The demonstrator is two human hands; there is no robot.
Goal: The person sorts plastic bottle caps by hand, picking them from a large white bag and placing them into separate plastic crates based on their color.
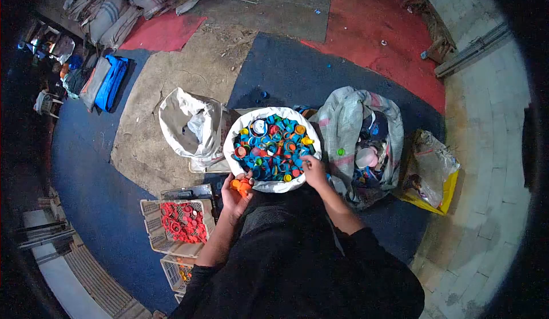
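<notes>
A white sack (276, 187) with a rolled rim stands in front of me, full of mixed bottle caps (269, 150), mostly blue with some red, orange, yellow and green. At its lower left edge my left hand (235, 197) is closed around several orange caps (242, 187). My right hand (314, 172) is over the sack's right rim, fingers curled together at the edge of the caps. Whatever it may hold is too small to make out.
An open white sack (171, 130) stands left, a grey-white sack (337, 119) of mixed items right, and a yellow-edged bag (452, 187) farther right. Lower left are a crate (150, 219) of red caps and another crate (171, 273). Filled sacks (114, 21) lie at the upper left.
</notes>
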